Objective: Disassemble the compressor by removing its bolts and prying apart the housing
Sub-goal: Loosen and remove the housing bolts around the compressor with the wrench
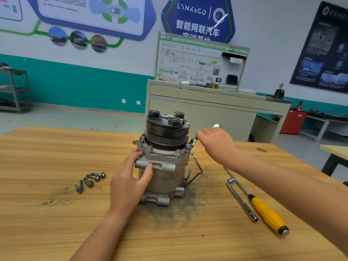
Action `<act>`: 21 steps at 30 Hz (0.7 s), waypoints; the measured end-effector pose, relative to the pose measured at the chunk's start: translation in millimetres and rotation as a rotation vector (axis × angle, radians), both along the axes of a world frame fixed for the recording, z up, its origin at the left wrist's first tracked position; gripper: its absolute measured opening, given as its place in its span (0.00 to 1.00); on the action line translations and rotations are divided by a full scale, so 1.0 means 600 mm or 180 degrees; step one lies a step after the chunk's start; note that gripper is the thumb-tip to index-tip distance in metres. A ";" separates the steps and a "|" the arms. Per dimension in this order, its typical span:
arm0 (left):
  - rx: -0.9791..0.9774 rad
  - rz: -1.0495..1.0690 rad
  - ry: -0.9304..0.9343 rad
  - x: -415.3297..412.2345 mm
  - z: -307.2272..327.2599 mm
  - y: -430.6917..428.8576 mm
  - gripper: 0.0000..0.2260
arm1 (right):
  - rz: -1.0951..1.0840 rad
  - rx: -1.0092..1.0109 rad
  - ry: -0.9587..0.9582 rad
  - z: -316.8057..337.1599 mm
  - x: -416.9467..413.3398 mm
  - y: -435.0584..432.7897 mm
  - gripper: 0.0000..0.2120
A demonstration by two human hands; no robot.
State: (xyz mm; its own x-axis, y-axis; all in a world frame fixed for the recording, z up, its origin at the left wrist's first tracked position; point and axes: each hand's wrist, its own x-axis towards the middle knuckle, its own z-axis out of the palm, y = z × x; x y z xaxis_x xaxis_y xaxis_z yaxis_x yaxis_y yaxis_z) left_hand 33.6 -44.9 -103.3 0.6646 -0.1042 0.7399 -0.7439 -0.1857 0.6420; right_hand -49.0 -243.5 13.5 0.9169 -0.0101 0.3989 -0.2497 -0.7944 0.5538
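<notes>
Centre of the pale wooden table [56, 147], the grey cast-aluminium compressor [163, 178] w/ a black grooved pulley [167, 131] on top stands upright on its rear end, long axis vertical. On the upper flange, R side, sits a hex flange bolt [188, 146]. The ring end of a slim steel spanner [193, 141] is over it. The spanner's shaft runs from that bolt up and away to the R, so any turn would swing it round the vertical bolt axis.

R hand [214, 140] is the nearer one to that bolt: fingers curled over the shaft just beside the ring end, palm down, forearm coming in from lower R. L hand [130, 178] is on the opposite side, fingers wrapped round the housing's L edge, thumb pressed on a front lug, gripping the body, prob. to stop it twisting.

Other flange bolts seem in place at front & L. Four loose dark bolts [90, 180] lie well L of the compressor. To the R, apart from it, an L-shaped steel socket wrench [241, 198] and a yellow-handled screwdriver [267, 213] lie crossing near their far ends.
</notes>
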 end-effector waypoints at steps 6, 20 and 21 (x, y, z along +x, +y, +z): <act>-0.0037 -0.0041 -0.0079 0.004 -0.005 0.000 0.16 | 0.0413 0.0570 -0.0554 -0.008 0.021 -0.008 0.09; -0.0879 -0.0579 0.0693 -0.005 0.001 -0.002 0.11 | -0.0288 0.1748 -0.0476 -0.046 -0.120 0.057 0.11; -0.0909 -0.0585 0.0715 -0.006 0.002 -0.002 0.09 | -0.0310 0.1680 -0.0442 -0.045 -0.118 0.057 0.11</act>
State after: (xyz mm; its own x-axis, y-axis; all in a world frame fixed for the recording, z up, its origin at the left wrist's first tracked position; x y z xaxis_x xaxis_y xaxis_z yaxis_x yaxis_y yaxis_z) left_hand 30.1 -46.3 -102.2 0.8023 -0.0477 0.5949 -0.5835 0.1467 0.7987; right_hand -119.8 -209.2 -13.5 0.8409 -0.3235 0.4339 -0.3781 -0.9248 0.0432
